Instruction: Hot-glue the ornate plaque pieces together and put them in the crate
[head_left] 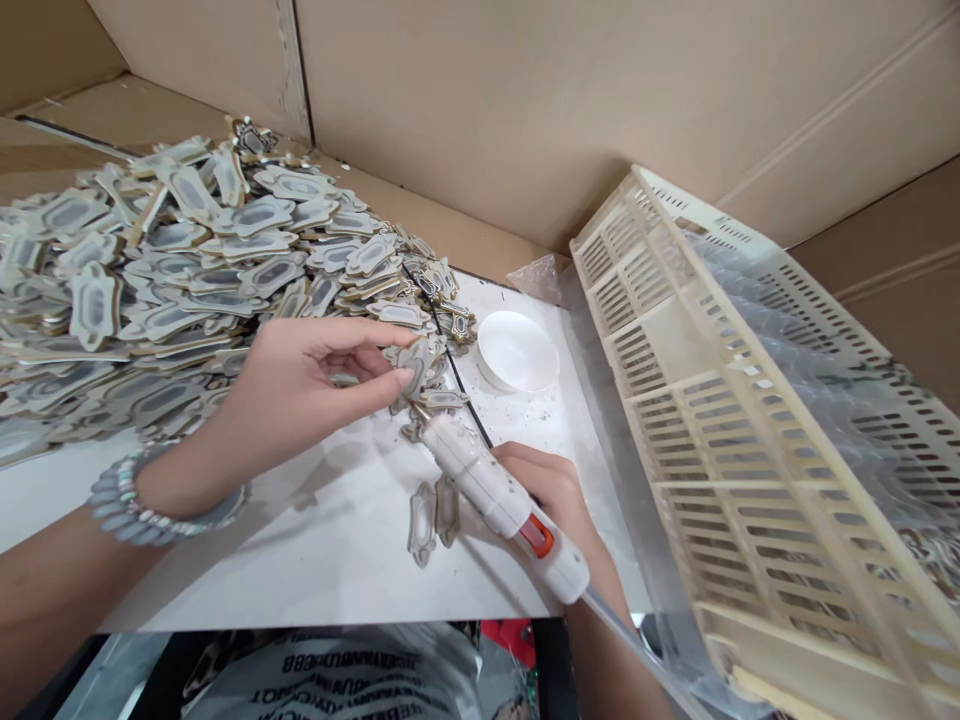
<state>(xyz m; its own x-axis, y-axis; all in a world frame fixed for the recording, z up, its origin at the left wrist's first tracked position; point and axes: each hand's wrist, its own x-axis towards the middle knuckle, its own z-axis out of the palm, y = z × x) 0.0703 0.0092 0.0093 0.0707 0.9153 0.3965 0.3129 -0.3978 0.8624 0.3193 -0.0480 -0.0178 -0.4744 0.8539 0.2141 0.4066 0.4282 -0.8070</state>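
Observation:
Between the thumb and fingers of my left hand [322, 385] is a small grey ornamental plaque [412, 370], pinched at its edge. My right hand [551, 485] is wrapped around a white glue gun [480, 475] with an orange-red window and a clear glue stick coming out of its back end. The gun's nozzle points up and left, just below the plaque; whether they touch I cannot tell. Two more plaques [423, 525] lie on the white table [315, 570] left of the gun. A large heap of similar plaques [247, 250] fills the left side behind my left hand.
A white bowl [517, 352] stands beyond my right hand. To the right, a cream slatted plastic crate [712, 430] holds clear plastic wrapping. Cardboard walls [480, 120] close off the back. A black cord [469, 400] runs across the table beside the heap.

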